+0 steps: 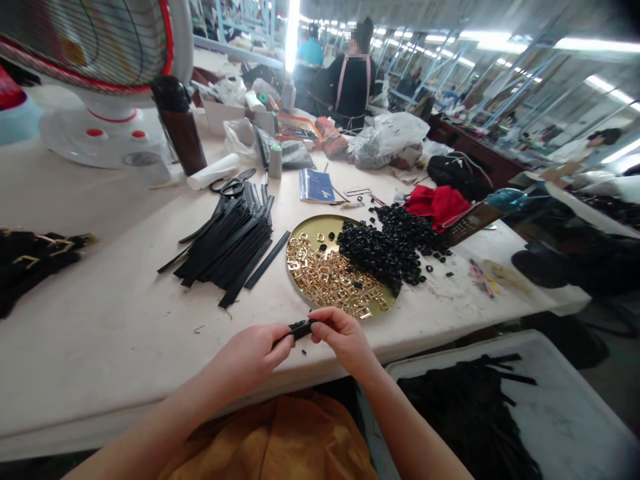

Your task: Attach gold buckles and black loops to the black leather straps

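Observation:
My left hand (255,357) and my right hand (340,337) meet near the table's front edge, both pinched on one short black strap piece (301,328) held between them. Just beyond the hands lies a round gold tray (315,230) holding several small gold buckles (330,277). A heap of small black loops (387,247) spills over the tray's right side onto the table. To the left of the tray lies a pile of long black straps (230,243).
A white fan (107,80), a dark bottle (180,127), scissors (233,183), a blue booklet (316,185) and red cloth (436,202) sit further back. A white bin (565,407) with black straps stands at lower right. A person works at the far end.

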A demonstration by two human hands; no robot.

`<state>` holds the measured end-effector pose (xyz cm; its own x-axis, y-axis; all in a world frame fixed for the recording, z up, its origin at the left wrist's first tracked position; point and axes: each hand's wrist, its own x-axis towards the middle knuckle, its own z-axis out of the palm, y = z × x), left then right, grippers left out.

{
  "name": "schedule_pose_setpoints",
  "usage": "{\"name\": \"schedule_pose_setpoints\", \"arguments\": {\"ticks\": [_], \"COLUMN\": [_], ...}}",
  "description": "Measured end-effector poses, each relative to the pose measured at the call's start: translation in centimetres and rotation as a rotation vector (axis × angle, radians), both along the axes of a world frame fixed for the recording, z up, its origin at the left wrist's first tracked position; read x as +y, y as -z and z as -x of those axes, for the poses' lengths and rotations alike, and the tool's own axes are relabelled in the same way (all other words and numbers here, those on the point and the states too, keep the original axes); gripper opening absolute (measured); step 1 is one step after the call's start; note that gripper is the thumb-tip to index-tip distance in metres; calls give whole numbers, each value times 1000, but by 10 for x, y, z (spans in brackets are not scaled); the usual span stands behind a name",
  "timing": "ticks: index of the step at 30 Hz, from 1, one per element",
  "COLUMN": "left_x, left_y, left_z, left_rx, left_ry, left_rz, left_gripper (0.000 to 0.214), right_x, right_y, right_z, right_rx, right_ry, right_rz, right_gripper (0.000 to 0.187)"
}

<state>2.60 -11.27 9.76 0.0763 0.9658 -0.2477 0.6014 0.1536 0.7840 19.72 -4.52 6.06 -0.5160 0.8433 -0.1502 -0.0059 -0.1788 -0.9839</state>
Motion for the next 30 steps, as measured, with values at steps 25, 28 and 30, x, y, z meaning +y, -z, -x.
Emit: {"name": "schedule_pose_setpoints", "arguments": {"ticks": [25,28,30], "left_x": [0,-1,0], "left_y": [0,-2,-2], "left_z": [-6,-3,-2], "left_rx": [-197,-194,-204], "left_ry": [-156,-148,-154], "left_rz": [118,141,141], "left_gripper": [28,29,30], "right_x": [200,208,198], "right_y": [-8,-11,-15], "right_z": [-38,-34,-33], "right_rx": [-1160,-1129,-1086], "right_ry": [492,480,470], "right_rz": [-680,-670,-695], "right_gripper": [25,16,15]}}
